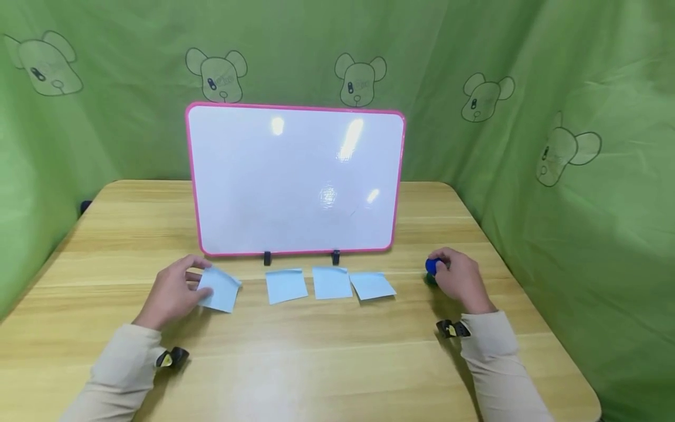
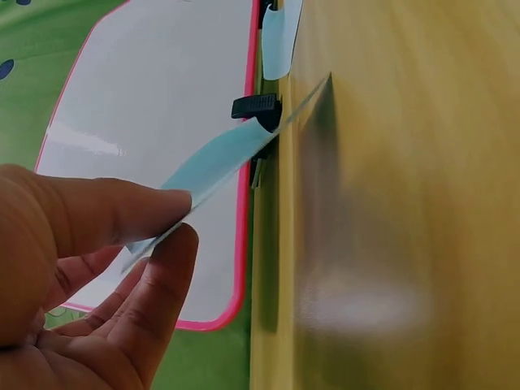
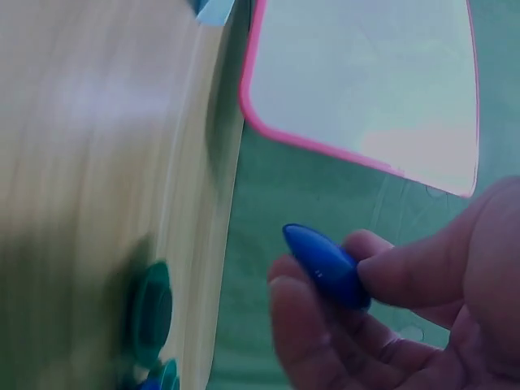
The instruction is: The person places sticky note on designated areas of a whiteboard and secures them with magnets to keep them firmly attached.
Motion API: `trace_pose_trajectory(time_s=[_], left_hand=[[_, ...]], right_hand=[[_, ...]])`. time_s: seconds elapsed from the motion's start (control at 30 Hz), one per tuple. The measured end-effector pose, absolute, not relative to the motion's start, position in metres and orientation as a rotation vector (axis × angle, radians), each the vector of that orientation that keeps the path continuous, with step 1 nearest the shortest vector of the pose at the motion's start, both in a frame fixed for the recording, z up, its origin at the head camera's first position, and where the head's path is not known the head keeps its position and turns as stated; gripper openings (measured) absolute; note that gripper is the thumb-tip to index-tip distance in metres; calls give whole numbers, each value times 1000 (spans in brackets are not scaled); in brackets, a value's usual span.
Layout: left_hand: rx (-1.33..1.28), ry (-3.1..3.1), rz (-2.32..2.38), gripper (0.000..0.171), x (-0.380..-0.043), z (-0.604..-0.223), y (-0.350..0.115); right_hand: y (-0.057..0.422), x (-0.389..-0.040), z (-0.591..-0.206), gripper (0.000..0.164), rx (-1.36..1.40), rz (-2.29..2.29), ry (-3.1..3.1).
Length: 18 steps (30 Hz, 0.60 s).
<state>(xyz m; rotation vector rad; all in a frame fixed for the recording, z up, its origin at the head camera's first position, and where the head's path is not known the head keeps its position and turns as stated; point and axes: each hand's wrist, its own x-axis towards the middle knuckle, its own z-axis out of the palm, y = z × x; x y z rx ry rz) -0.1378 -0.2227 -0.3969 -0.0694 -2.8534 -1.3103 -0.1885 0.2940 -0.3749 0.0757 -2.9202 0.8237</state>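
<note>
My left hand (image 1: 176, 290) pinches a light blue sticky note (image 1: 220, 291) between thumb and fingers. In the left wrist view that note is tilted up, its far corner pointing at the table. On the right, my right hand (image 1: 461, 278) holds a round blue magnet (image 3: 329, 268) by its edges, raised over the table. Below it a green magnet (image 3: 153, 313) lies on the wood. Three more blue sticky notes, the left one (image 1: 286, 286), the middle one (image 1: 332, 283) and the right one (image 1: 372, 286), lie in a row between the hands.
A whiteboard (image 1: 295, 181) with a pink frame stands on two black clips (image 1: 267, 258) behind the notes. The wooden table (image 1: 295, 363) has rounded corners. Green curtains (image 1: 295, 35) with mouse drawings hang around it.
</note>
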Motion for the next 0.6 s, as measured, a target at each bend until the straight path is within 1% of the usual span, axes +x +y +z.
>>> trace_pose_trajectory(time_s=[0.27,0.43,0.6], left_hand=[[-62,-2838,-1281,41,-144,-391,-223],[-73,-2824,-1263,43,-148,-388,-223],[-30,-2779,-1326,44,-152,-386,-221]], right_hand=[[279,-198,-369,24,147,932,-2864],[274,-205,-368,23,151,952,-2847],[269,-211,-367,22,152,983,-2837]])
